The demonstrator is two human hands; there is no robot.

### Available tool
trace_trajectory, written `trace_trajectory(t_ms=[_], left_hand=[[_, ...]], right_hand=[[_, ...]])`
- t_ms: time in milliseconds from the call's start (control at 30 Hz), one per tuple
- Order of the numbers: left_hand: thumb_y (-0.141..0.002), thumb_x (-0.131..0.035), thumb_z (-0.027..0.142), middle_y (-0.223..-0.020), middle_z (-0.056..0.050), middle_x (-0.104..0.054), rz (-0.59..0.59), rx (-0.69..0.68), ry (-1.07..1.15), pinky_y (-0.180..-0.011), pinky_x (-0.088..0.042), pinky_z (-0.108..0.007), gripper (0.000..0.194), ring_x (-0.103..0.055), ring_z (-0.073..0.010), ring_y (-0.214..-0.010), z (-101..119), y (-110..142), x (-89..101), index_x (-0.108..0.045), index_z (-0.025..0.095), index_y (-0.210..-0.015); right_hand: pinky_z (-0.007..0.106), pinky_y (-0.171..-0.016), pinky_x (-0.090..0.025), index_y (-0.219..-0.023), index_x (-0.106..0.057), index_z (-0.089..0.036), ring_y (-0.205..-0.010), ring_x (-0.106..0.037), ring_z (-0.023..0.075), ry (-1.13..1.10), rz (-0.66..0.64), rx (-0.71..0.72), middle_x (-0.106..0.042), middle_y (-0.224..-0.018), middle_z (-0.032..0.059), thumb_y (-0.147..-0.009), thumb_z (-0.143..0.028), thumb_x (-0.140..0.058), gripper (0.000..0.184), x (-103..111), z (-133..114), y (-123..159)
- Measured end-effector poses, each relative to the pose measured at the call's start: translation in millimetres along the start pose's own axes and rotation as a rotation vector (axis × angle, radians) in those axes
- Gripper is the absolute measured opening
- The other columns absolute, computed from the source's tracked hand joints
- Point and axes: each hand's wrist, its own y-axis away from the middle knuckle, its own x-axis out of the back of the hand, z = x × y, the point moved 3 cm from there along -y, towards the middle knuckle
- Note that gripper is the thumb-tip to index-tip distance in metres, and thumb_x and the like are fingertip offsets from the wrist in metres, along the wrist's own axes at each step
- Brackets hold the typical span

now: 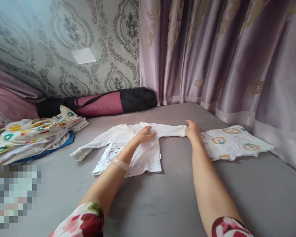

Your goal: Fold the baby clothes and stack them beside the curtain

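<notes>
A small white long-sleeved shirt lies spread out on the grey sheet, with a cartoon animal print and lines of lettering near its hem. My left hand rests on the shirt's upper chest, thumb and fingers apart, holding nothing. At the end of the stretched-out right-hand sleeve, my right hand has its thumb and fingers closed at the cuff. The other sleeve slants down to the left. Just beyond my right hand lies a white garment with orange lion-like prints, laid flat.
A pile of clothes with colourful prints lies on the left. A rolled pink mat in a black bag lies along the patterned wall. Purple curtains hang at the back right. The grey sheet covers the bed-like surface.
</notes>
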Motion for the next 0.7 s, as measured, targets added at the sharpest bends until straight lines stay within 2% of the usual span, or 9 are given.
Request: trace_trajectory(t_ms=[67,133,233,333,433,500,600,700], left_hand=[[-0.089,-0.053,0.039,-0.143,-0.017,-0.052,0.055,0.05,-0.093,-0.11,-0.037,-0.036,0.053,-0.05,-0.0281,-0.13,-23.1,10.6,17.3,-0.051,0.013,-0.134],[-0.088,-0.053,0.032,-0.138,-0.016,-0.056,0.062,0.117,-0.175,-0.107,-0.04,-0.033,0.047,-0.055,-0.0269,-0.125,-47.7,25.4,32.2,-0.054,0.012,-0.13],[-0.089,-0.049,0.032,-0.139,-0.017,-0.054,0.091,0.238,-0.28,-0.108,-0.038,-0.038,0.044,-0.051,-0.0301,-0.128,-83.5,52.6,52.0,-0.054,0.013,-0.128],[-0.091,-0.043,0.035,-0.137,-0.016,-0.055,0.117,0.409,-0.426,-0.107,-0.036,-0.045,0.038,-0.048,-0.0314,-0.13,-115.8,81.1,68.0,-0.055,0.017,-0.122],[-0.093,-0.036,0.045,-0.136,-0.018,-0.055,0.123,0.536,-0.431,-0.107,-0.034,-0.051,0.043,-0.047,-0.033,-0.131,-139.9,105.3,78.9,-0.057,0.017,-0.119],[-0.093,-0.034,0.053,-0.138,-0.019,-0.053,0.132,0.589,-0.383,-0.108,-0.032,-0.054,0.051,-0.046,-0.0342,-0.132,-151.0,117.6,84.2,-0.055,0.017,-0.122],[-0.092,-0.03,0.057,-0.142,-0.02,-0.051,0.171,0.65,-0.314,-0.111,-0.026,-0.056,0.059,-0.045,-0.0342,-0.133,-162.1,130.2,91.9,-0.052,0.016,-0.129],[-0.095,-0.027,0.048,-0.139,-0.021,-0.054,0.23,0.715,-0.307,-0.112,-0.022,-0.059,0.054,-0.047,-0.0341,-0.131,-169.7,139.2,102.7,-0.053,0.013,-0.127]], right_hand=[[0.039,-0.106,-0.038,-0.128,-0.06,-0.015,-0.12,-0.055,0.0268,0.021,-0.009,0.058,-0.062,-0.124,0.0155,-0.088,-0.007,-0.037,0.047,-1.8,-12.4,2.3],[0.037,-0.107,-0.037,-0.131,-0.058,-0.014,-0.122,-0.054,0.026,0.038,-0.091,0.149,-0.06,-0.128,0.0153,-0.091,-0.008,-0.035,0.047,-8.8,-32.9,8.1],[0.035,-0.11,-0.033,-0.136,-0.054,-0.017,-0.128,-0.049,0.024,0.059,-0.271,0.348,-0.056,-0.137,0.0132,-0.094,-0.012,-0.033,0.047,-27.8,-69.8,26.1],[0.044,-0.117,-0.021,-0.144,-0.045,-0.022,-0.142,-0.033,0.0252,0.084,-0.416,0.439,-0.042,-0.152,0.0096,-0.1,-0.025,-0.033,0.046,-48.8,-94.2,48.3],[0.057,-0.118,-0.008,-0.151,-0.036,-0.025,-0.149,-0.015,0.0301,0.158,-0.518,0.392,-0.025,-0.161,0.008,-0.102,-0.045,-0.027,0.054,-63.6,-99.8,63.5],[0.061,-0.117,-0.004,-0.152,-0.033,-0.026,-0.149,-0.01,0.0326,0.212,-0.547,0.375,-0.019,-0.163,0.0074,-0.101,-0.053,-0.024,0.059,-67.6,-98.9,68.4],[0.063,-0.116,-0.003,-0.153,-0.03,-0.028,-0.149,-0.008,0.0339,0.251,-0.547,0.385,-0.017,-0.163,0.0064,-0.1,-0.054,-0.022,0.06,-67.3,-97.2,70.7],[0.067,-0.114,-0.004,-0.154,-0.029,-0.028,-0.149,-0.006,0.0358,0.279,-0.544,0.398,-0.016,-0.164,0.0066,-0.101,-0.05,-0.021,0.058,-65.0,-98.2,70.5]])
